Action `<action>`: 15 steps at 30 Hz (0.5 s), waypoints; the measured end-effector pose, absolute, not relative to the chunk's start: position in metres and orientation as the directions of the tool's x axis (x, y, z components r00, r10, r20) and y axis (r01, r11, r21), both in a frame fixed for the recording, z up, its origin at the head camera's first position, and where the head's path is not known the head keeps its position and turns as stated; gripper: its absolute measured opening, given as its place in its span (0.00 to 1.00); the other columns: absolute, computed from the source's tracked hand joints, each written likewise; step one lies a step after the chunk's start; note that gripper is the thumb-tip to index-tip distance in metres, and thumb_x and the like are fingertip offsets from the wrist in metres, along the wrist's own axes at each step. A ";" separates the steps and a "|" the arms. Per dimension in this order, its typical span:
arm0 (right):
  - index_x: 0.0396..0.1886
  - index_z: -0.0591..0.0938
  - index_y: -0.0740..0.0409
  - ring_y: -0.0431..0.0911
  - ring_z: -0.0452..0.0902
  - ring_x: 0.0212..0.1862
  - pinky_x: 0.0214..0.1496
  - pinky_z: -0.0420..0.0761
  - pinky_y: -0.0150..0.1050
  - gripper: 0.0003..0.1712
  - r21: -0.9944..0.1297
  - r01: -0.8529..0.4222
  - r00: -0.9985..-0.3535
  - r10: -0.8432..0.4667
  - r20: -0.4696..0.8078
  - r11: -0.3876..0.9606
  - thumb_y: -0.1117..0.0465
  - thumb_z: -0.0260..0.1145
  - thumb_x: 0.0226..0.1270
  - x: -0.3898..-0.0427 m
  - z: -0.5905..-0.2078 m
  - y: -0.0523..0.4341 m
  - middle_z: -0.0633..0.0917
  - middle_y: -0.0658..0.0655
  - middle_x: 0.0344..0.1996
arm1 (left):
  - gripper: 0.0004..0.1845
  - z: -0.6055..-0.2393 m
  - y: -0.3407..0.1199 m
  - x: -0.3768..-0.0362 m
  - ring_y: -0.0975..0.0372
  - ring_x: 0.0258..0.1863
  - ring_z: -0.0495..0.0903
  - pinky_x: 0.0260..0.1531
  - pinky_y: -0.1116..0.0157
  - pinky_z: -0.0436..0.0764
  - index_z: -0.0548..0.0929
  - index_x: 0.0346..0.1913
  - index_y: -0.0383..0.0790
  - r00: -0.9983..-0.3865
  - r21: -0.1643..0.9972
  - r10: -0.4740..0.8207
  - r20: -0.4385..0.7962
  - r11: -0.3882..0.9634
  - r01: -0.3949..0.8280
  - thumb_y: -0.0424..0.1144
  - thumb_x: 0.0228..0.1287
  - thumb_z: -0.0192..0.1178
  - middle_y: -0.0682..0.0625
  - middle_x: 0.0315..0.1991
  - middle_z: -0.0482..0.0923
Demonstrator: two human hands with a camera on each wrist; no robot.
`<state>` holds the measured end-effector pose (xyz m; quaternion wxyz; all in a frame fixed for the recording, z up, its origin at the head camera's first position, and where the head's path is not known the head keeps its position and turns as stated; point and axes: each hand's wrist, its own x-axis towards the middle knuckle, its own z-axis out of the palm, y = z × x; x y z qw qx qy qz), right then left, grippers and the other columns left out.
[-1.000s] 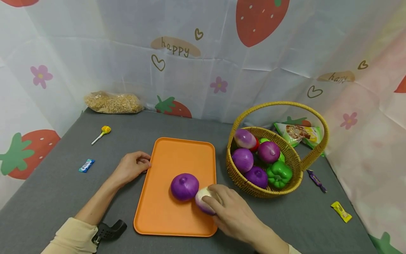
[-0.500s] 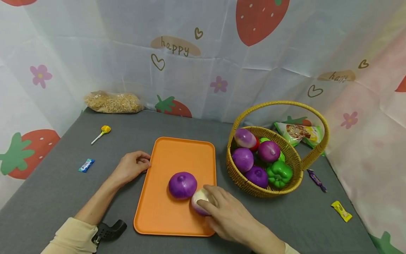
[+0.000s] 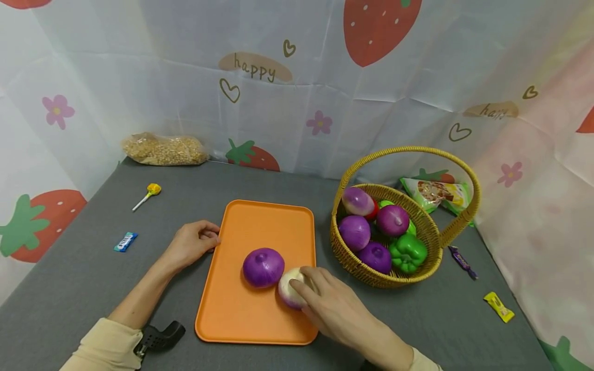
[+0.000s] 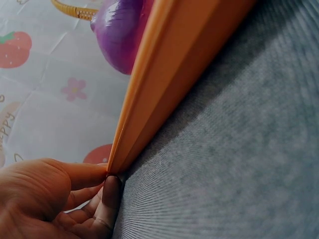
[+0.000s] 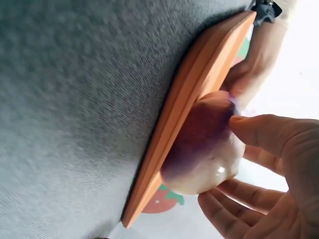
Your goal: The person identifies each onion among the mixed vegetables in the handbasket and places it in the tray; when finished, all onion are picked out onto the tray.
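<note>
My right hand [image 3: 331,304] grips a white-and-purple onion [image 3: 290,291] on the right half of an orange tray [image 3: 260,327]. In the right wrist view, thumb and fingers curve round that onion [image 5: 204,144], which sits at the tray's rim. Just left of it, close by, lies a deep purple onion [image 3: 263,268] with its tip up. At the tray's left edge my left hand [image 3: 192,243] pinches the rim; the left wrist view shows fingertips [image 4: 110,186] on the orange edge.
Right of the tray stands a yellow wicker basket [image 3: 345,257] holding several purple onions and a green bell pepper [image 3: 408,253]. A lollipop [image 3: 148,196], a blue wrapped candy [image 3: 125,241] and a bag of kernels [image 3: 164,150] lie to the left. Two candies and a snack bag [image 3: 436,193] lie right.
My right hand has moved the white-and-purple onion slightly left and away from me. The deep purple onion has shifted left and a little farther off. My left hand stays at the rim.
</note>
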<state>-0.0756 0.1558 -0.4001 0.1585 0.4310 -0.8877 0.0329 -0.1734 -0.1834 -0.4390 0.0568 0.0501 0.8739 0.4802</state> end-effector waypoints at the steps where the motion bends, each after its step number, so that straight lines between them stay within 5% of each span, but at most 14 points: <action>1: 0.57 0.78 0.49 0.49 0.77 0.55 0.52 0.83 0.40 0.24 0.080 -0.773 -0.581 -0.754 0.307 0.629 0.57 0.70 0.60 -0.076 -0.400 0.155 0.78 0.58 0.55 | 0.16 -0.439 -0.183 -0.173 0.65 0.31 0.82 0.30 0.70 0.82 0.79 0.52 0.26 -0.989 0.845 0.141 -0.050 0.534 0.034 0.34 0.66 0.60 0.37 0.40 0.83; 15: 0.58 0.78 0.49 0.51 0.77 0.56 0.44 0.86 0.40 0.21 0.107 -0.750 -0.603 -0.742 0.294 0.652 0.57 0.68 0.64 -0.089 -0.397 0.147 0.78 0.59 0.57 | 0.16 -0.439 -0.184 -0.174 0.64 0.31 0.82 0.30 0.70 0.81 0.79 0.52 0.27 -0.989 0.843 0.138 -0.053 0.537 0.030 0.34 0.66 0.61 0.38 0.40 0.84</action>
